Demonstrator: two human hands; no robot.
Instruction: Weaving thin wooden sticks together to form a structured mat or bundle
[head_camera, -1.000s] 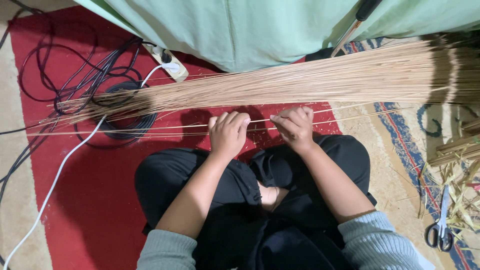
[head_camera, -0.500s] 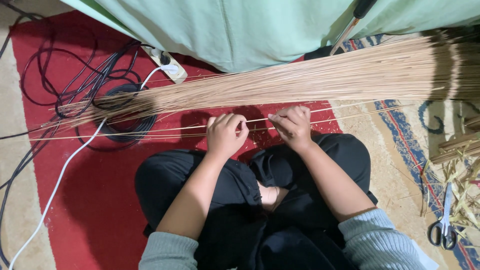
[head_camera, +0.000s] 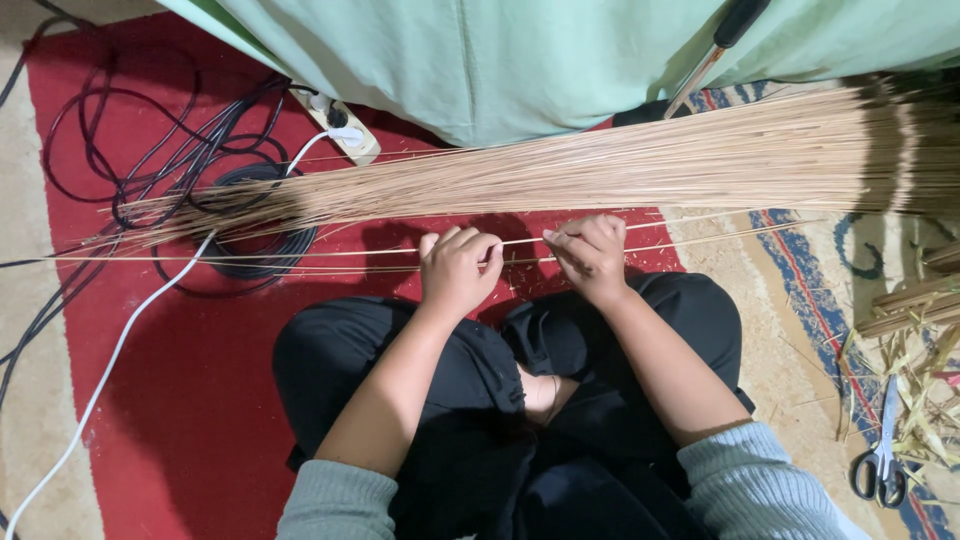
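**Two hands pinch thin sticks over a red mat**

The left hand (head_camera: 458, 268) and right hand (head_camera: 590, 256) each pinch thin loose sticks (head_camera: 300, 256) lying across the red mat (head_camera: 180, 400), just near of the big stick bundle (head_camera: 640, 165). Scissors (head_camera: 882, 462) lie far right; black cables (head_camera: 150, 160) coil left.

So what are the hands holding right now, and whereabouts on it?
Both the left hand and right hand pinch a thin stick near its middle, fingertips close together.
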